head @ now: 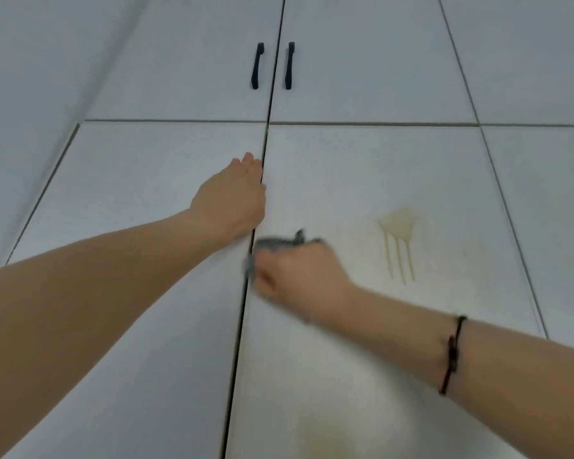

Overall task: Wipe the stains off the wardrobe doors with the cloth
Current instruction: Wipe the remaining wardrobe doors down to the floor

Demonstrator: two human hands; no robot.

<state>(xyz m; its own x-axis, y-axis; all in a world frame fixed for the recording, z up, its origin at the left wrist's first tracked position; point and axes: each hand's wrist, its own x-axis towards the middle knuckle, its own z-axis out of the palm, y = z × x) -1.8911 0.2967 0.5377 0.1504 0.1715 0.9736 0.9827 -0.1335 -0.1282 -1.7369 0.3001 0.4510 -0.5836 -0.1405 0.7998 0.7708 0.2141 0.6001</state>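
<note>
Pressing flat L hand (234, 193), fingers straight, left of door seam (265, 144). Gripping cloth (279, 244) in R hand (299, 276) just right of seam; yellow stain (399, 233) further right.

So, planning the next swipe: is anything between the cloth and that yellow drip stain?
Nothing visible. The crumpled grey cloth in the right hand and the yellowish dripped stain lie on the same white door panel, only bare surface between; the left hand rests left of the seam.
</note>
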